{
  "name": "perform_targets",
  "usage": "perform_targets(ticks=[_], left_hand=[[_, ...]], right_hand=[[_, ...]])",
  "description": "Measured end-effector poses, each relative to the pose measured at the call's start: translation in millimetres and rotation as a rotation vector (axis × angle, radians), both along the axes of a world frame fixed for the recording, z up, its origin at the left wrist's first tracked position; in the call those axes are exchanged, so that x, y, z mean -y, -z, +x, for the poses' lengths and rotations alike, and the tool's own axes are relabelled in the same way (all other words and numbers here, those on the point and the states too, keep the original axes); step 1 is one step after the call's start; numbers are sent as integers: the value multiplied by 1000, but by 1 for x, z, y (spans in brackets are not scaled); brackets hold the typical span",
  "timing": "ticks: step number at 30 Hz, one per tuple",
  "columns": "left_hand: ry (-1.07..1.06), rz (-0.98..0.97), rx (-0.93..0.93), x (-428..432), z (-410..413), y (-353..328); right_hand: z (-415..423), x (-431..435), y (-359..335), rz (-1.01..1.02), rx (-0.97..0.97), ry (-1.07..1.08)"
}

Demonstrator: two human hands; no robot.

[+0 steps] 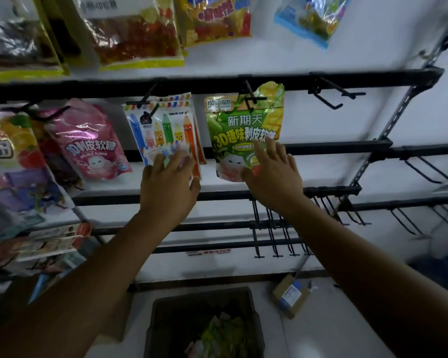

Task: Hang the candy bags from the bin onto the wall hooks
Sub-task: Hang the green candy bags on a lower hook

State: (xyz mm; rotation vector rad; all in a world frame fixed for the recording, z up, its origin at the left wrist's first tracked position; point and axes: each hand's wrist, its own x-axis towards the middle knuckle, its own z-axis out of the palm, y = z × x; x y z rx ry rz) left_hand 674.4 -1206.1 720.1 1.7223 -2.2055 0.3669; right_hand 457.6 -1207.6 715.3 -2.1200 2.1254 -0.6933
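Note:
A green candy bag (243,125) hangs on a black wall hook (251,93) at the middle of the rack. My right hand (272,171) lies against its lower part with fingers spread. Left of it hangs a white bag printed with coloured crayons (163,125); my left hand (168,184) touches its bottom edge with straight fingers. Below, on the floor, a dark bin (166,313) holds more candy bags (223,334).
A pink bag (88,143) and further bags hang at the left, and a row of bags (140,29) hangs above. Bare black hooks (334,94) stick out at the right and on lower rails (274,228). A cardboard box (291,295) lies beside the bin.

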Motion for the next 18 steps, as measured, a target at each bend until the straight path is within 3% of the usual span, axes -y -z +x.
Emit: perform_targets(ticks=[18], left_hand=[[181, 376, 49, -25, 124, 147]], right_hand=[[164, -60, 138, 410, -190, 35]])
